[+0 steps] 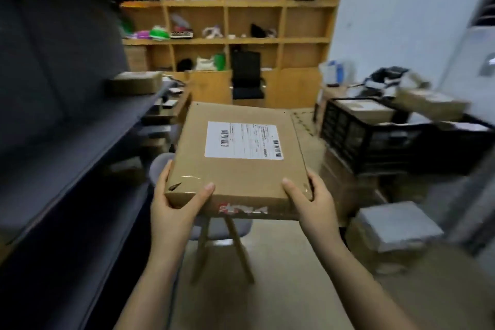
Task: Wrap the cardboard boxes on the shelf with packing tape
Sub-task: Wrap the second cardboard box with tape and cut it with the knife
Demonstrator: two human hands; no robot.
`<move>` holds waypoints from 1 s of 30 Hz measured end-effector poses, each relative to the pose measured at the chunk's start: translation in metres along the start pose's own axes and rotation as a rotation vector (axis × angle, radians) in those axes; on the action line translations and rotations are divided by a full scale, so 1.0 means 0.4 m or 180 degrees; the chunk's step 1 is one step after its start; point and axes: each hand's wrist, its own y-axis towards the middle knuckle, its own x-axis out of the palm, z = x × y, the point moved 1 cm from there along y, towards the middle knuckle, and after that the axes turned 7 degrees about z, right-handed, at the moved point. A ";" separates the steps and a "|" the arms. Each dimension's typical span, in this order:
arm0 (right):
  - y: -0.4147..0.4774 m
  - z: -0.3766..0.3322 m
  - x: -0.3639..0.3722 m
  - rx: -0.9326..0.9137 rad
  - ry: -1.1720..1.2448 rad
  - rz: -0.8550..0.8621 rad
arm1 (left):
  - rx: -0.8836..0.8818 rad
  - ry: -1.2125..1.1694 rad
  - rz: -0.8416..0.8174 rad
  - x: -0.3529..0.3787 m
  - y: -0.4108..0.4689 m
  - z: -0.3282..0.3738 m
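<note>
A flat brown cardboard box (242, 171) with a white shipping label (243, 140) on top is held level in the air in front of me. My left hand (178, 199) grips its near left corner, thumb on top. At the near right corner my right hand (310, 199) grips it the same way. Clear tape and a small tear show near the left corner. Another cardboard box (136, 83) lies on the dark metal shelf (80, 126) to my left. No tape roll is in sight.
A grey stool with wooden legs (227, 238) stands under the held box. Black crates (375, 139) and stacked boxes (385, 238) crowd the right side. A wooden cubby shelf (241, 40) and a black office chair (246, 75) fill the back wall.
</note>
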 end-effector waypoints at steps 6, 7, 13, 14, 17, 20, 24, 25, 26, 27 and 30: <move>-0.069 -0.002 -0.608 0.0175 -0.0604 0.1496 | -0.0350 -0.0432 -0.1406 0.491 -0.307 0.048; -0.092 -0.008 -0.706 0.0206 -0.0642 0.1714 | -0.0396 -0.0502 -0.1603 0.568 -0.373 0.062; -0.271 -0.039 -1.254 0.0075 -0.0644 0.2735 | -0.0470 -0.0859 -0.2528 0.964 -0.833 0.168; -0.302 -0.041 -1.339 0.0026 -0.0667 0.2921 | -0.0464 -0.0935 -0.2691 1.021 -0.914 0.187; -0.379 -0.053 -1.562 -0.0042 -0.0773 0.3431 | -0.0445 -0.1107 -0.3096 1.163 -1.133 0.250; -0.425 -0.076 -1.739 0.0010 -0.0791 0.3799 | -0.0454 -0.1210 -0.3499 1.280 -1.287 0.307; -0.431 -0.107 -1.938 0.0029 -0.0798 0.4114 | -0.0462 -0.1287 -0.3962 1.454 -1.418 0.385; -0.425 -0.113 -1.985 -0.0002 -0.0818 0.4186 | -0.0483 -0.1339 -0.4042 1.501 -1.449 0.401; -0.418 -0.115 -2.032 -0.0034 -0.0845 0.4264 | -0.0492 -0.1381 -0.4113 1.548 -1.480 0.414; -0.409 -0.113 -2.078 -0.0060 -0.0876 0.4346 | -0.0465 -0.1433 -0.4183 1.597 -1.511 0.423; -0.375 -0.093 -2.206 -0.0151 -0.0884 0.4573 | -0.0382 -0.1576 -0.4376 1.747 -1.593 0.436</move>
